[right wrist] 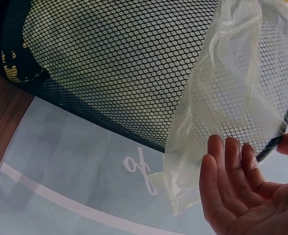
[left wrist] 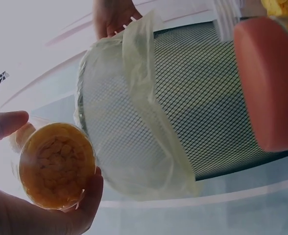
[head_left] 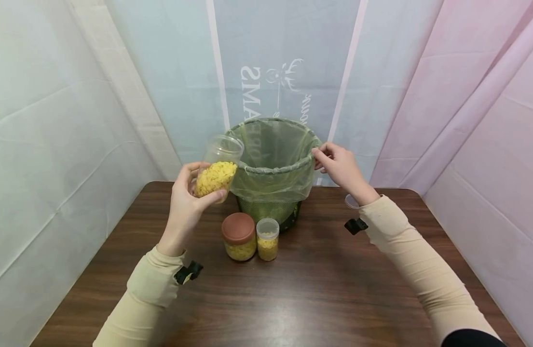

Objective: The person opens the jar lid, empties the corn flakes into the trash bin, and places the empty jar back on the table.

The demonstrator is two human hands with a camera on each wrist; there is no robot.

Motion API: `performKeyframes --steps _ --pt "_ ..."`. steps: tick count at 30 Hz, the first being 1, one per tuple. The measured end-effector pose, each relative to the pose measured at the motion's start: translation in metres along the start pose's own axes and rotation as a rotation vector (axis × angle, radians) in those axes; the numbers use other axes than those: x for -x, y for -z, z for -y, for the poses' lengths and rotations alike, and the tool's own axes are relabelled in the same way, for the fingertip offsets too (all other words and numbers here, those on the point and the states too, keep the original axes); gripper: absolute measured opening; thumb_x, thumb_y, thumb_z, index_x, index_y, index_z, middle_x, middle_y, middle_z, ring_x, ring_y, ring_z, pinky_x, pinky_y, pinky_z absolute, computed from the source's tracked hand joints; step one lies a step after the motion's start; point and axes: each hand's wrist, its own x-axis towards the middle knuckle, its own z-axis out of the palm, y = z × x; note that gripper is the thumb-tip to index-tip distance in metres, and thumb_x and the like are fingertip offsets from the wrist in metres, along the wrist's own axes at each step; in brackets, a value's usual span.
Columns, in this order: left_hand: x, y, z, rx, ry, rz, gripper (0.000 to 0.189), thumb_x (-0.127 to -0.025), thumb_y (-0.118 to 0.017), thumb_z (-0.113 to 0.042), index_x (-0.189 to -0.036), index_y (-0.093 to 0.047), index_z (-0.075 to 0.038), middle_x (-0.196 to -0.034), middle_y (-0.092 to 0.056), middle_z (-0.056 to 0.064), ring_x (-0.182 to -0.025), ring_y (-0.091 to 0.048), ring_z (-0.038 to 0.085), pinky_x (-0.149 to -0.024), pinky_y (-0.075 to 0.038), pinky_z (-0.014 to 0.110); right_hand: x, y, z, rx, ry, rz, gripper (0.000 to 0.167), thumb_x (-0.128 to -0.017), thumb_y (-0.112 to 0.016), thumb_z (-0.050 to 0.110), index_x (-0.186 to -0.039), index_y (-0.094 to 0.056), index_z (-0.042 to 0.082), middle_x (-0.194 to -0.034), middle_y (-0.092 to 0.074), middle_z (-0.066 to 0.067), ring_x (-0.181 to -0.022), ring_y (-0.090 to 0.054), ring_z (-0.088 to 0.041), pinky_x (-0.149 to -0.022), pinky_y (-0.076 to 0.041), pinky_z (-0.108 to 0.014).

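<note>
My left hand (head_left: 181, 212) grips a clear plastic jar (head_left: 216, 177) partly filled with yellow flakes. The jar tilts to the right, its open mouth beside the left rim of a dark mesh trash bin (right wrist: 119, 63). A translucent yellowish bag (head_left: 272, 187) lines the bin and folds down over its rim. At the bin's right edge, my right hand (head_left: 341, 167) pinches the lined rim, with the thumb on one side and the fingers outside. In the left wrist view the jar's round base (left wrist: 57, 166) faces the camera.
Before the bin stand a jar with a reddish-brown lid (head_left: 239, 229) and a smaller clear-lidded jar (head_left: 267, 241), both holding yellow pieces. A clear round lid (head_left: 351, 202) lies by my right wrist. Cloth curtains (head_left: 162, 72) surround the wooden table (head_left: 270, 303).
</note>
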Motion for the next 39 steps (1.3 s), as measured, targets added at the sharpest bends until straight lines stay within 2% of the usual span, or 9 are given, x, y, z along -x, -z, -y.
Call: performKeyframes --steps 9,17,24,32,39 --pt "-0.016 0.007 -0.011 -0.011 -0.036 0.013 0.055 -0.075 -0.08 -0.014 -0.126 -0.059 -0.015 -0.112 -0.059 0.006 -0.084 -0.063 0.016 -0.066 -0.055 0.023 0.002 -0.004 0.003 -0.01 -0.028 -0.033 0.034 -0.097 -0.048 0.04 -0.096 -0.061 0.009 -0.09 -0.068 -0.009 -0.079 -0.067 -0.019 -0.064 -0.054 -0.026" --pt "-0.031 0.007 -0.012 -0.048 -0.067 -0.019 0.054 -0.074 -0.082 -0.021 -0.12 -0.055 -0.014 -0.1 -0.062 0.004 -0.071 -0.057 0.011 -0.059 -0.048 0.021 0.003 -0.002 0.004 0.005 -0.025 -0.033 0.036 -0.097 -0.047 0.041 -0.097 -0.061 0.008 -0.091 -0.068 -0.011 -0.08 -0.067 -0.02 -0.065 -0.055 -0.027" --pt "-0.04 0.005 -0.015 -0.018 -0.087 -0.041 0.05 -0.074 -0.082 -0.025 -0.117 -0.06 -0.014 -0.095 -0.065 0.003 -0.079 -0.062 0.015 -0.064 -0.051 0.021 0.004 -0.004 0.007 -0.012 -0.03 -0.04 0.033 -0.097 -0.049 0.039 -0.097 -0.062 0.009 -0.09 -0.068 -0.01 -0.081 -0.068 -0.022 -0.065 -0.056 -0.029" --pt "-0.046 0.002 -0.018 -0.003 -0.089 -0.041 0.045 -0.075 -0.08 -0.027 -0.116 -0.064 -0.016 -0.096 -0.066 0.001 -0.081 -0.062 0.016 -0.066 -0.051 0.023 0.005 -0.004 0.006 -0.005 -0.04 -0.048 0.034 -0.097 -0.049 0.04 -0.096 -0.062 0.009 -0.09 -0.068 -0.01 -0.081 -0.067 -0.021 -0.065 -0.055 -0.029" --pt "-0.049 0.001 -0.019 -0.039 -0.08 -0.062 0.05 -0.076 -0.08 -0.031 -0.12 -0.06 -0.016 -0.094 -0.066 -0.001 -0.081 -0.063 0.015 -0.066 -0.049 0.022 0.005 -0.004 0.008 -0.001 -0.041 -0.047 0.034 -0.097 -0.049 0.04 -0.097 -0.062 0.009 -0.089 -0.068 -0.01 -0.081 -0.068 -0.022 -0.065 -0.056 -0.029"
